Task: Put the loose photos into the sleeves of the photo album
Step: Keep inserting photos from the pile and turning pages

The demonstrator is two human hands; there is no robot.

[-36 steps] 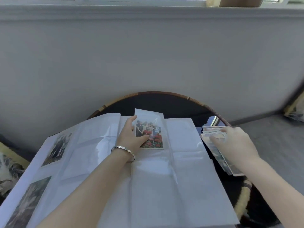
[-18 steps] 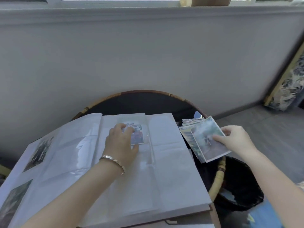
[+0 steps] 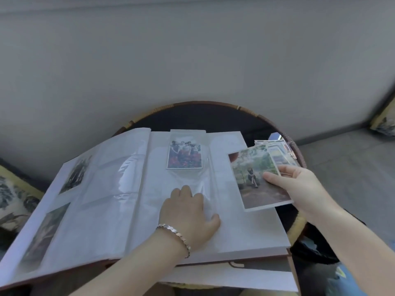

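The photo album (image 3: 245,227) lies open on a round table. A colour group photo (image 3: 184,155) sits inside a clear sleeve near the top of the right page. My left hand (image 3: 188,212), with a silver bracelet on its wrist, rests on the sleeve below that photo, fingers bent. Over the album's right edge my right hand (image 3: 299,189) pinches a loose photo (image 3: 256,178) of a person among trees. The stack of loose photos (image 3: 280,152) lies behind it on the table.
The round dark table has a wicker rim (image 3: 241,107) and stands against a grey wall. The left page holds dark photos (image 3: 75,174) in sleeves. White sheets (image 3: 235,278) lie under the album's near edge. Patterned cushions (image 3: 12,199) sit on the floor at both sides.
My left hand slid down off the group photo, which now sits in its sleeve. My right hand took a photo off the stack and brought it over the album's right edge.
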